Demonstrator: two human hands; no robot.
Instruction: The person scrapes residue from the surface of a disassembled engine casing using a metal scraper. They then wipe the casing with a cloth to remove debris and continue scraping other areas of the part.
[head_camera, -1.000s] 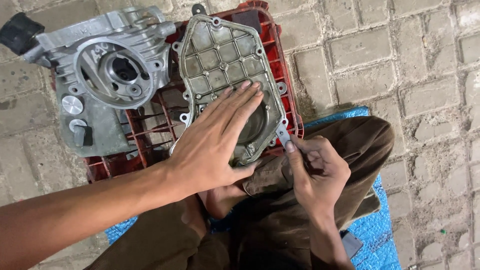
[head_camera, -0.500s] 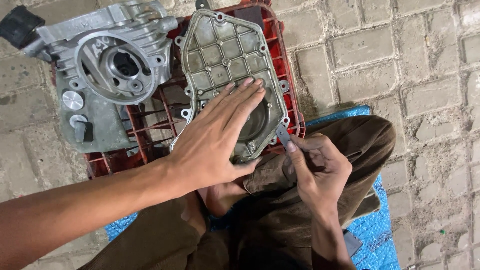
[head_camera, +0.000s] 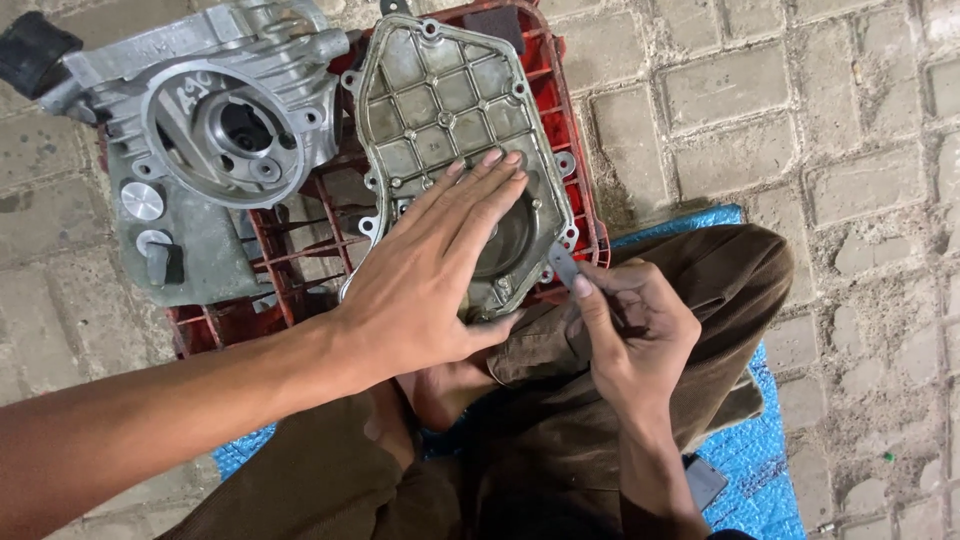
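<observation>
In the head view, the left hand lay flat, fingers spread, pressing on the cover, which rested on the red crate. The right hand was pinched shut on a small blade touching the cover's lower right edge. The blade's lower end was hidden by fingers. The housing sat beside the cover. Since earlier, the view had shifted slightly; both hands stayed put.

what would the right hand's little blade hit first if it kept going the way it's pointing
Most likely the lower right edge of the grey metal cover. The right hand pinches a small flat blade aimed up and left, its tip already at or very near that rim. Whether it actually touches is unclear from this view.
</observation>
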